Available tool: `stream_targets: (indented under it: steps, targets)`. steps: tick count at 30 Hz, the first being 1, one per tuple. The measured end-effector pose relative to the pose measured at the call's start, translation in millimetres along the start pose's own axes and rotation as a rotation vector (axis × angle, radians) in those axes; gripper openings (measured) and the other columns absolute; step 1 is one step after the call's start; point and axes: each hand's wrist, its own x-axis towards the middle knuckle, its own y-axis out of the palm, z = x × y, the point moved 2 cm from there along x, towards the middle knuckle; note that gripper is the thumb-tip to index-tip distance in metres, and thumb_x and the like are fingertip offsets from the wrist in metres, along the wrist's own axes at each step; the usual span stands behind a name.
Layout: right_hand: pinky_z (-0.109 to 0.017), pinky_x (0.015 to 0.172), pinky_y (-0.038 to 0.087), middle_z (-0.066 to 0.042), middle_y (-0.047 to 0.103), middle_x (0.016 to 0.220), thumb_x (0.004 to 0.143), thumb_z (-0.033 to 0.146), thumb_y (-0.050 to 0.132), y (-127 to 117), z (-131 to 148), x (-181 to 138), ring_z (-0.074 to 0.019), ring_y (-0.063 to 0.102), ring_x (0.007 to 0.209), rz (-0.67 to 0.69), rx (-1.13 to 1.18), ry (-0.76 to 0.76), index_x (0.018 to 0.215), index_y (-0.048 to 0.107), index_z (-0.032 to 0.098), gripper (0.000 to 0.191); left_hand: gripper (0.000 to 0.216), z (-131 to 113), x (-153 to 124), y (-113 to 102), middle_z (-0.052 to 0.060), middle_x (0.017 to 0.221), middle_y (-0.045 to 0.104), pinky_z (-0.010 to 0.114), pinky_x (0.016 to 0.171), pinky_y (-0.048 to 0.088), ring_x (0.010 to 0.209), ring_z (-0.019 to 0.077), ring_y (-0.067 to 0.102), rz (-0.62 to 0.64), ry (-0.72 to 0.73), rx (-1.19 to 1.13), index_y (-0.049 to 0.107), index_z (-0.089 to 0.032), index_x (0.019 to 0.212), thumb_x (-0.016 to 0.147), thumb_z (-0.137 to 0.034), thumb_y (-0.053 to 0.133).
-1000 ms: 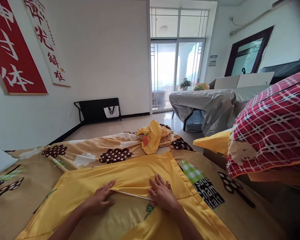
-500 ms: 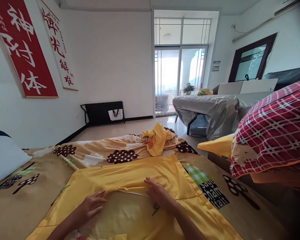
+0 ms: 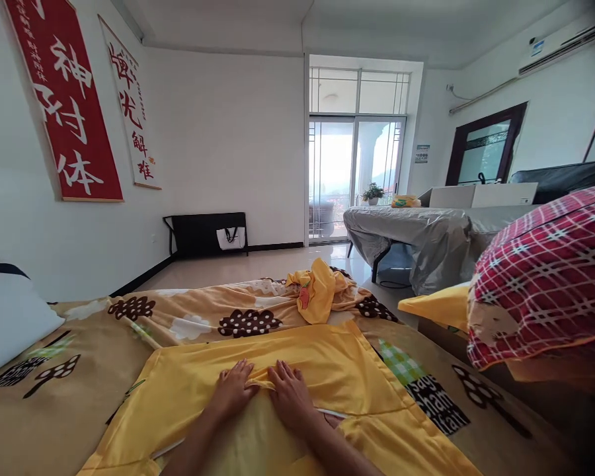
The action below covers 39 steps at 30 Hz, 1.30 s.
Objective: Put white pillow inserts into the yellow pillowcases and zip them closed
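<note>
On the bed, low centre of my feed: yellow pillowcase (image 3: 337, 370) spread flat over the patterned blanket (image 3: 54, 390). Left hand (image 3: 234, 389) and right hand (image 3: 288, 395) are both on it, side by side, almost touching. Palms down, fingers extended, nothing gripped. I see a small ridge of the yellow fabric bunched between the two hands. Both forearms come in from the bottom edge.

Around it:
- crumpled yellow cloth (image 3: 320, 291) at the far edge of the blanket, well apart from the hands
- red plaid pillow (image 3: 545, 277) on my right, raised above bed level
- white pillow (image 3: 4, 317) at far left
- grey-covered table (image 3: 426, 231) across the floor
- red banner (image 3: 64, 106) on the left wall
</note>
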Motion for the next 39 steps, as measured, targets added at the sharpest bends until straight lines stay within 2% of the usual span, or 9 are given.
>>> stream_targets:
  steps: [7,14,17,20,24,28,31,35,39]
  targets:
    - [-0.038,0.091,0.039,-0.014,0.067,0.101,0.083,0.025,0.050,-7,5,45,-0.0267,0.058,0.099,0.033,-0.037,-0.106,0.098,0.067,0.016,0.025,0.039,-16,19,-8,0.007,0.132,0.057,0.038,0.102,0.034,0.123,0.0223,0.049,-0.051,0.119,-0.001,0.061,-0.023,0.113,0.076,-0.024,0.049]
    - [-0.038,0.099,0.033,-0.012,0.058,0.125,0.091,0.027,0.041,2,8,38,-0.0235,0.049,0.118,0.013,0.012,-0.137,0.124,0.054,0.020,0.036,0.058,0,26,7,0.008,0.149,0.037,0.040,0.112,0.024,0.139,0.0211,0.030,-0.020,0.061,-0.060,0.045,-0.018,0.137,0.079,-0.019,0.041]
    - [-0.038,0.107,0.027,-0.007,0.046,0.142,0.092,0.047,0.040,-1,3,34,-0.0210,0.039,0.131,0.137,0.141,-0.212,0.137,0.042,0.025,0.050,0.064,20,27,11,0.003,0.151,0.033,0.039,0.115,0.022,0.140,0.0215,0.027,0.096,0.111,-0.107,0.039,-0.022,0.142,0.079,-0.034,0.048]
    - [-0.037,0.109,0.024,-0.006,0.040,0.147,0.097,0.048,0.018,-2,1,40,-0.0170,0.034,0.136,0.248,0.226,-0.232,0.141,0.040,0.026,0.053,0.058,33,32,12,0.000,0.150,0.033,0.032,0.113,0.026,0.139,0.0163,0.029,0.104,0.109,-0.132,0.036,-0.023,0.144,0.088,-0.038,0.032]
    - [-0.044,0.110,0.020,-0.009,0.037,0.148,0.090,0.055,0.036,0,-8,57,-0.0229,0.032,0.137,0.239,0.166,-0.158,0.139,0.043,0.026,0.057,0.056,46,35,11,0.003,0.152,0.028,0.045,0.115,0.018,0.141,0.0205,0.024,0.027,0.003,-0.075,0.035,-0.023,0.144,0.092,-0.040,0.022]
    - [-0.046,0.111,0.018,-0.007,0.031,0.152,0.091,0.057,0.031,-8,-55,65,-0.0219,0.025,0.140,0.243,0.098,-0.037,0.141,0.041,0.027,0.060,0.058,91,23,3,0.005,0.155,0.021,0.052,0.114,0.016,0.143,0.0240,0.019,-0.010,-0.132,0.010,0.030,-0.023,0.146,0.092,-0.044,0.025]
    - [-0.042,0.113,0.014,-0.004,0.021,0.155,0.092,0.054,0.027,-24,-123,56,-0.0187,0.015,0.143,0.228,0.030,0.119,0.146,0.031,0.026,0.061,0.058,161,1,-4,0.004,0.155,0.018,0.050,0.113,0.017,0.144,0.0218,0.016,-0.024,-0.308,0.125,0.026,-0.023,0.147,0.093,-0.042,0.022]
    - [-0.047,0.114,0.006,-0.006,0.013,0.157,0.094,0.046,0.024,-39,-211,34,-0.0205,0.008,0.144,0.174,-0.100,0.375,0.149,0.023,0.021,0.060,0.050,245,-24,-4,0.001,0.153,0.028,0.048,0.112,0.021,0.143,0.0220,0.020,-0.057,-0.381,0.257,0.045,-0.030,0.137,0.088,-0.039,0.038]
    - [-0.052,0.113,0.000,-0.004,0.009,0.157,0.094,0.040,0.026,-34,-243,29,-0.0215,0.006,0.145,0.088,-0.239,0.482,0.149,0.021,0.022,0.058,0.048,265,-28,-2,0.001,0.150,0.035,0.048,0.110,0.026,0.141,0.0224,0.025,-0.120,-0.428,0.263,0.050,-0.032,0.133,0.086,-0.039,0.041]
